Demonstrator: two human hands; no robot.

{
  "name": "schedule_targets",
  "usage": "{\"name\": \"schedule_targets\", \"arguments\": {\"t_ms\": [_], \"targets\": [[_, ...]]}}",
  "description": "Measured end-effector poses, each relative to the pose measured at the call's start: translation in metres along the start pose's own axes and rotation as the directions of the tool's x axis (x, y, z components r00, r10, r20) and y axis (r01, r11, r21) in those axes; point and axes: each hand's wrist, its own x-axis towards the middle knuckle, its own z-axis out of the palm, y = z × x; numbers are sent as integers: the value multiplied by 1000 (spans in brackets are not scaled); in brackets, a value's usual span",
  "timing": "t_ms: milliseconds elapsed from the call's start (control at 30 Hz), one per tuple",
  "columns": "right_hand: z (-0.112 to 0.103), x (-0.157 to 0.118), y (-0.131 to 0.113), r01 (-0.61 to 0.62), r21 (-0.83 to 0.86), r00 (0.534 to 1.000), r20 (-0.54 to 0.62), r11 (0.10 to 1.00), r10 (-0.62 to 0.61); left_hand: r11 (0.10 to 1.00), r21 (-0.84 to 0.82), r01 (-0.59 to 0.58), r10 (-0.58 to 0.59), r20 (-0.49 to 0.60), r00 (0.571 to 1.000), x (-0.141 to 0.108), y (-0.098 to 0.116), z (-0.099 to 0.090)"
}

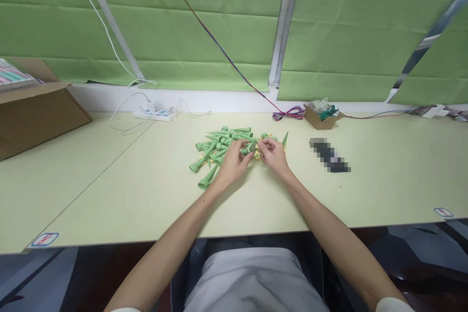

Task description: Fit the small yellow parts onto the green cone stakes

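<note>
Left hand [234,162] pinching green plastic spike [252,147] | right hand [274,156] fingers curled, cannot tell if pinching | spike between hands, just left of right fingertips, long axis unclear | above worktop [146,190], mid front-to-back edges

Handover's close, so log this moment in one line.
Left hand: grips green piece | Right hand: pinched beside it, contents unclear | Green parts: piled on table by both hands

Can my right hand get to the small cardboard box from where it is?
Probably yes, with a stretch: mostly bare tabletop lies between your right hand and the small cardboard box, though it's busy at the green pieces.
</note>
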Motion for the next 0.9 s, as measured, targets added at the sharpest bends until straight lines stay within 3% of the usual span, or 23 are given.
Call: {"name": "schedule_targets", "arguments": {"t_ms": [67, 133, 267, 367, 533, 667, 900], "targets": [[-1, 0, -2, 8, 16, 1000, -27, 1000, -8, 995, -60, 81, -82, -11, 997, 1, 0, 0], [-1, 0, -4, 18, 20, 999, -40, 1000, -17, 965, -179, 193, -181, 79, 980, 3, 1, -2], [-1, -1, -6, 50, 20, 999, -13, 999, -50, 771, -431, 469, -321, 373, 870, 4, 8, -4], [0, -3, -7, 62, 0, 998, 21, 998, -62, 681, -506, 529, -341, 420, 841, 4, 14, -6], [0, -3, -6, 49, -16, 998, 32, 999, -48, 686, -515, 514, -326, 414, 850, 4, 16, -8], [-2, -2, -3, 38, -17, 999, 36, 999, -37, 758, -470, 452, -286, 384, 878, 3, 12, -8], [-3, 0, -1, -23, -1, 998, 53, 1000, 23, 964, -199, 176, -132, 217, 967, 1, 12, -9]]}}
